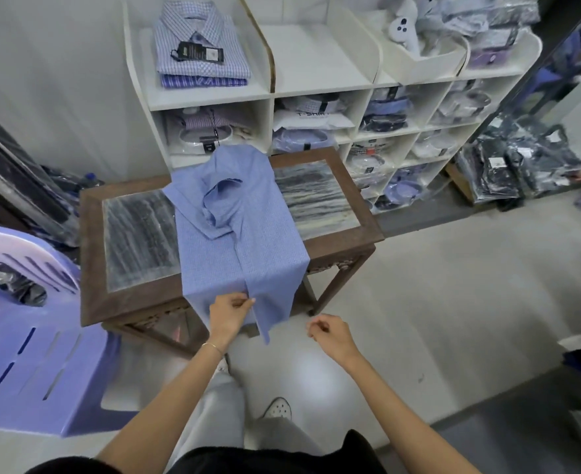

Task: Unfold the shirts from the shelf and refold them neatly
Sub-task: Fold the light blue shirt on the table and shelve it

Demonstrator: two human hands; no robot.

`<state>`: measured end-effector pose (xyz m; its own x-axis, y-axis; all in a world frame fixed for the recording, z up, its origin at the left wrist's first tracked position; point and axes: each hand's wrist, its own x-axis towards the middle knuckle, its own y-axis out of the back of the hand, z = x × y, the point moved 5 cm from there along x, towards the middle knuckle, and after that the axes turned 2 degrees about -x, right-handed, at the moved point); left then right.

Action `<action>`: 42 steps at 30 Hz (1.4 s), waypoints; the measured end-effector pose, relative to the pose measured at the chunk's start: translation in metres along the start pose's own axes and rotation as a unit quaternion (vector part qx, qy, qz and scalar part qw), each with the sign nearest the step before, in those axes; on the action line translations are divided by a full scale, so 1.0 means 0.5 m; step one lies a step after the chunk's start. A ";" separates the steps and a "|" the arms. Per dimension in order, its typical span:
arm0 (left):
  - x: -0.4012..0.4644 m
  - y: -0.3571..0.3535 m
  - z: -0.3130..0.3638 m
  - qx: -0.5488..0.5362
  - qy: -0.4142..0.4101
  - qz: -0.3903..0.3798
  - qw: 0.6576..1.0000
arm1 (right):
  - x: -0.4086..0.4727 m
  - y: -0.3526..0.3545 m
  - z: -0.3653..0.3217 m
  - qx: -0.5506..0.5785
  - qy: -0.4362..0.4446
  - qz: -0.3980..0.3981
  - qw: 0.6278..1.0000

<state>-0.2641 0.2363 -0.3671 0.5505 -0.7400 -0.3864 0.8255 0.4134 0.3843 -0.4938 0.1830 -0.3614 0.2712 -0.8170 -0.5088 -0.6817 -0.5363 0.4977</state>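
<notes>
L hand (230,311) pinches pale-blue cotton shirt (237,230) placket at hem; R hand (330,335), just right, loosely curled, empty. Pull hem taut w/ both before smoothing.

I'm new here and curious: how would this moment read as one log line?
stage: shirt laid out | left hand: pinches blue shirt at placket near hem | right hand: loosely curled, off the cloth | table: shirt hangs over front edge

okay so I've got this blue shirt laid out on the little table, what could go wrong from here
1. The blue shirt hangs well past the near edge of the table; only your left hand pinches its front edge while your right hand holds nothing, so a tug might slide it off.
2. The collar end looks bunched, so refolding now could trap creases.
3. The hanging hem could brush the floor.
</notes>
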 end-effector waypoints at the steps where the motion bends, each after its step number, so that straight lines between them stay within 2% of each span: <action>1: -0.006 0.008 -0.015 -0.004 0.034 0.025 0.999 | 0.012 0.011 -0.011 0.005 0.010 0.021 1.000; 3: -0.027 0.038 -0.043 -0.010 0.100 0.096 0.990 | 0.037 0.034 -0.035 0.050 0.018 0.068 0.996; 5: -0.050 0.066 -0.064 -0.053 0.133 0.148 0.979 | 0.062 0.054 -0.057 0.111 0.015 0.102 0.988; 10: -0.050 0.124 -0.089 -0.100 0.117 0.185 0.970 | 0.109 0.063 -0.111 0.202 0.002 0.064 0.977; 13: -0.044 0.141 -0.107 -0.122 0.099 0.159 0.975 | 0.119 0.054 -0.123 0.206 0.007 0.026 0.978; 19: -0.032 0.144 -0.077 -0.162 0.029 -0.011 0.986 | 0.149 0.038 -0.110 0.179 -0.002 -0.060 0.982; 22: -0.041 0.134 -0.060 -0.158 0.038 -0.049 0.985 | 0.149 0.041 -0.110 0.184 0.000 -0.117 0.976; 26: -0.073 0.089 -0.065 -0.171 0.079 -0.115 0.975 | 0.132 0.042 -0.115 0.135 0.008 -0.211 0.968; 36: -0.203 0.020 -0.176 -0.212 0.157 -0.053 0.963 | 0.057 -0.014 0.000 0.030 -0.014 -0.352 0.935; 42: -0.265 -0.007 -0.257 -0.158 0.199 0.010 0.967 | 0.013 -0.022 0.085 0.052 -0.061 -0.366 0.927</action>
<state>-0.3239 0.4010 -0.4251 0.5188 -0.4937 -0.6980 0.7767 0.6133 0.1435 -0.5134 0.1927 -0.3999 0.6126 -0.2094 -0.7621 -0.4085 -0.9094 -0.0785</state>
